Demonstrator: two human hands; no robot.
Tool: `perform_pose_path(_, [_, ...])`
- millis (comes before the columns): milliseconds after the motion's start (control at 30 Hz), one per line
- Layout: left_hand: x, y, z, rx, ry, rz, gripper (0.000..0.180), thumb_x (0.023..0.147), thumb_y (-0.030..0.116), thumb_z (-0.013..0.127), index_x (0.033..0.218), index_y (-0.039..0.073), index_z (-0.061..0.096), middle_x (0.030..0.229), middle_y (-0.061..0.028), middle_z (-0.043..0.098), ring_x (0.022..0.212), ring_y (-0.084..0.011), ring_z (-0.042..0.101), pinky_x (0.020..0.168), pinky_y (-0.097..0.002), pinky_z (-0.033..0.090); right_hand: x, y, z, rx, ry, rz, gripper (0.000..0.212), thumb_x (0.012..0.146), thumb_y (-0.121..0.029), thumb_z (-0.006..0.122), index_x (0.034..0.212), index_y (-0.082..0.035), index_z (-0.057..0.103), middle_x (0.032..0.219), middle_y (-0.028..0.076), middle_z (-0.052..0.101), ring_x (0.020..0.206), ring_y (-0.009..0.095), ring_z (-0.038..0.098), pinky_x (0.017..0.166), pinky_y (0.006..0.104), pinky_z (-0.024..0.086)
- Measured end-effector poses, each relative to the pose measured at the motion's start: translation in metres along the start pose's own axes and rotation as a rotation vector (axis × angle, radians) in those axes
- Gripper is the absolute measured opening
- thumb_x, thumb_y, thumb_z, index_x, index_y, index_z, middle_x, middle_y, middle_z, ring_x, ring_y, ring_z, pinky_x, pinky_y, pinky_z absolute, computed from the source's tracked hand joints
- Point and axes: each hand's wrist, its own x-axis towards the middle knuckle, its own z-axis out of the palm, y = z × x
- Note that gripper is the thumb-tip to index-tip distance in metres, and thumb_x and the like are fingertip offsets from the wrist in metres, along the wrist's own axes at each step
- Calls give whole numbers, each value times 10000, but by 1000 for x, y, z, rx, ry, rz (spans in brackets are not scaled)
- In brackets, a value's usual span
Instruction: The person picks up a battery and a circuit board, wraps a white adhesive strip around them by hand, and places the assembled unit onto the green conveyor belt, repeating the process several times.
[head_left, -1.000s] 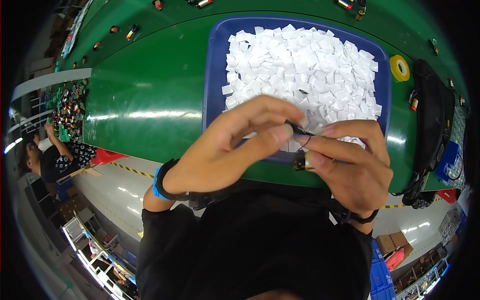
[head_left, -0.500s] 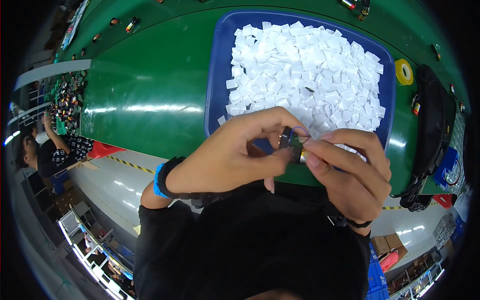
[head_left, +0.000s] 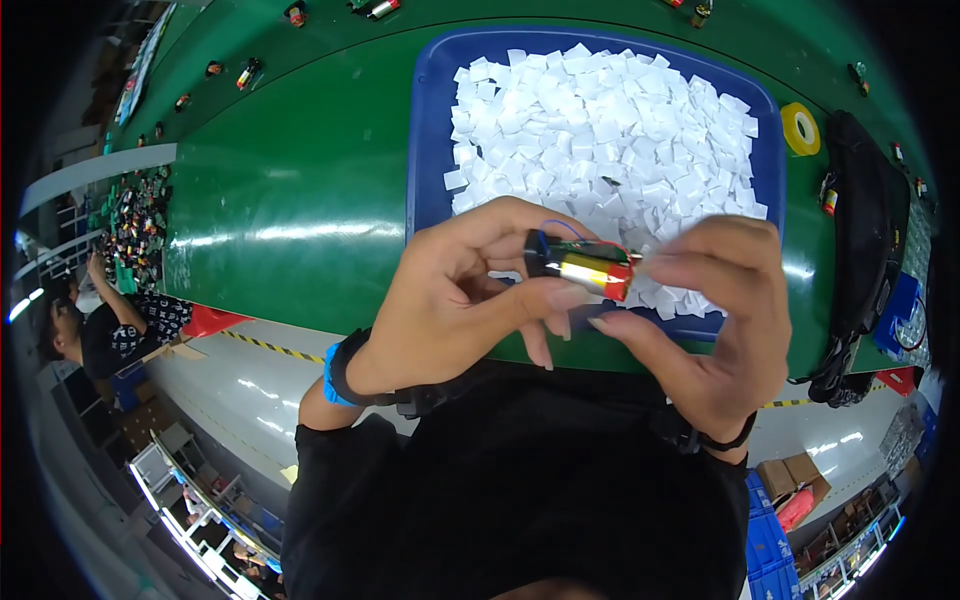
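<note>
A small cylindrical battery with a black end cap, a yellow-gold wrapper, a red end and thin blue and red wires (head_left: 590,272) lies sideways in my left hand (head_left: 455,295). The left thumb presses its near side while the fingers curl behind it. My right hand (head_left: 735,320) is just beside the red end, thumb and fingers spread apart and the fingers partly blurred. Whether a fingertip touches the wire there cannot be made out. Beyond both hands is a blue tray (head_left: 428,130) heaped with small white square pieces (head_left: 610,130).
A roll of yellow tape (head_left: 800,130) and a black bag (head_left: 862,220) are right of the tray on the green table (head_left: 290,190). Several similar batteries (head_left: 248,74) lie along the far side. At far left, a co-worker (head_left: 95,325) sits near a pile of small parts (head_left: 138,230).
The battery has turned from end-on to lengthwise, its red end now toward the right. My right fingers have let go of it and spread apart.
</note>
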Motion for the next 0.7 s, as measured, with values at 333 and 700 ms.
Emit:
perform_pose_path(333, [-2,-16,2,275,38,361,368,905,-58,659,1242,-96,519,1179,-235,649,898,-226,717,691,-288,617,-22,-4,31,375,81,238,302,751,-36,838,992,46,676,892,129,661,703,148,635,585,227,486])
perform_pose_path(700, [4,-13,10,751,102,685,391,799,-14,778,1159,-58,631,1084,-196,718,983,-281,726,786,-331,601,-27,0,22,482,48,303,200,832,34,742,1010,107,688,891,165,658,676,137,641,585,220,500])
